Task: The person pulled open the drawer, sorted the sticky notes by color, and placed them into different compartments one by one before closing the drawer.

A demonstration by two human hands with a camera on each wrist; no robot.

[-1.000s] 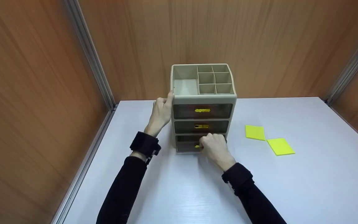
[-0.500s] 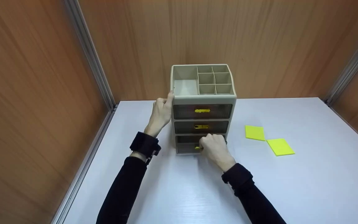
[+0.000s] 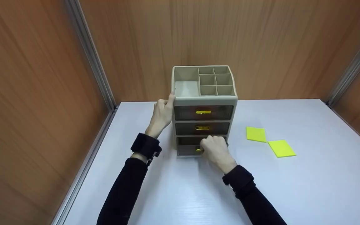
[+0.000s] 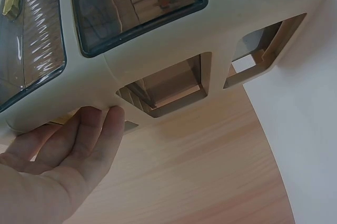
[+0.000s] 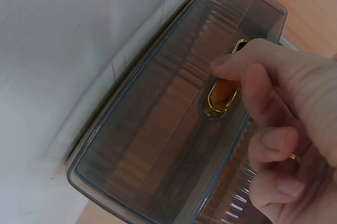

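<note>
Right hand (image 3: pixel 215 149) pinches gold handle (image 5: pixel 225 89) of bottom drawer (image 3: pixel 188 147), pulled slightly out of beige organizer (image 3: pixel 203 99) at table (image 3: pixel 292 187) centre. Left hand (image 3: pixel 162 113), fingers straight, presses organizer's side at 9 o'clock, gripping nothing. Two yellow sticky notes (image 3: pixel 256 134) lie at 3 o'clock, well apart from organizer.

Smoky bottom drawer (image 3: pixel 187 149) slightly open
</note>
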